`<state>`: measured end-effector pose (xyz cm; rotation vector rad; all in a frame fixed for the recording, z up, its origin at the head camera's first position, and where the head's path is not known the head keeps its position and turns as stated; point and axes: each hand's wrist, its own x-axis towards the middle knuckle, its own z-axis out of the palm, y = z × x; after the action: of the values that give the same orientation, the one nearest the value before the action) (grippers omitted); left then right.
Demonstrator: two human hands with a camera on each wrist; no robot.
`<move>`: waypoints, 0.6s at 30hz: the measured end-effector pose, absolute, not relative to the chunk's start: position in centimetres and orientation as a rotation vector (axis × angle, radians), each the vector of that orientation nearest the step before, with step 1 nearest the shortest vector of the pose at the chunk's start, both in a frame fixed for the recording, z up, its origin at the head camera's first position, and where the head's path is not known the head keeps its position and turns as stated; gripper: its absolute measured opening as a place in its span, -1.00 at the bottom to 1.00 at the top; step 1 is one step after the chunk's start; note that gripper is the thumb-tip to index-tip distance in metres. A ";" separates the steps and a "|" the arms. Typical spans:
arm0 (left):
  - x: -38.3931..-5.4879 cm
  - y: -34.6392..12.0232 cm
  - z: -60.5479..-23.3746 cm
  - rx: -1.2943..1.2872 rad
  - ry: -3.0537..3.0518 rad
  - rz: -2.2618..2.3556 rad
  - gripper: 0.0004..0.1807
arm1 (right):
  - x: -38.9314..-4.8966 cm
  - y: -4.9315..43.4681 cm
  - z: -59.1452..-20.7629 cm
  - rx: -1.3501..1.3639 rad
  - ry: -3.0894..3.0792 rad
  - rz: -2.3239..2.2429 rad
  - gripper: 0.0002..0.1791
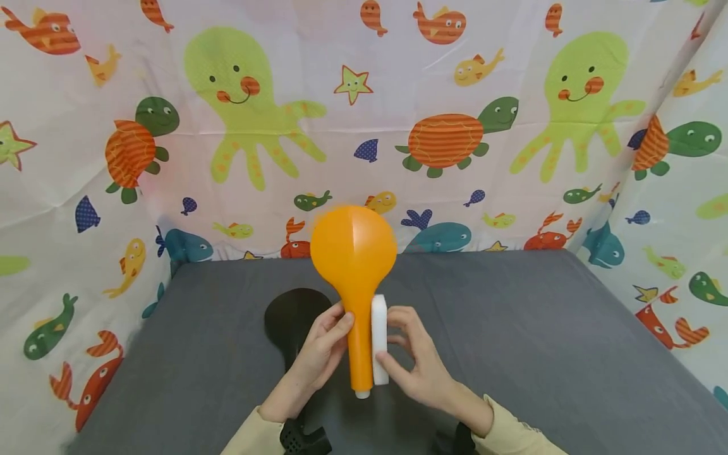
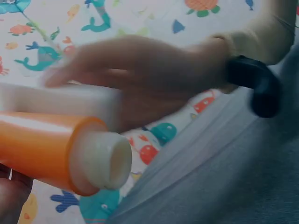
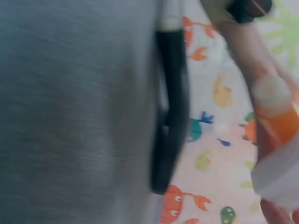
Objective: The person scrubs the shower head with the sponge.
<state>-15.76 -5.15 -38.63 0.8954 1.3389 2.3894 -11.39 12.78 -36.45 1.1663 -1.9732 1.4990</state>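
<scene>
My left hand (image 1: 320, 351) grips the handle of an orange shower head (image 1: 354, 253), held up with its round head at the top. A pale hollow connector (image 2: 110, 159) ends the handle. With fingertips and thumb, my right hand (image 1: 419, 363) pinches a white sponge block (image 1: 380, 341) upright along the handle's right side. In the right wrist view, the sponge overlaps the orange handle (image 3: 284, 125). Behind my left hand, a black shower head (image 1: 296, 316) lies on the grey cloth, its lower part hidden by the hand and wrist.
The grey cloth (image 1: 512, 341) covers the table. A white curtain (image 1: 364, 183) printed with sea animals rises along the back and both sides. Dark bands with camera mounts (image 1: 304, 439) sit on the wrists.
</scene>
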 end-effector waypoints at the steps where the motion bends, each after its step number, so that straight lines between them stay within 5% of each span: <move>1: -15.7 -5.0 -38.8 0.899 1.343 2.375 -0.68 | -11.6 12.7 -36.3 1.132 -1.950 1.494 -0.52; 10: -15.5 -4.2 -39.9 0.806 1.404 2.427 -0.72 | -11.0 14.0 -39.8 1.065 -2.145 1.363 -0.45; 18: -15.8 -3.2 -42.0 0.493 1.493 2.412 -0.61 | -8.9 16.1 -41.5 1.078 -2.447 1.235 -0.59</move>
<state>-15.82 -3.17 -42.03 0.4928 1.4927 2.4118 -8.95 16.06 -41.50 1.0778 -2.4469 1.2348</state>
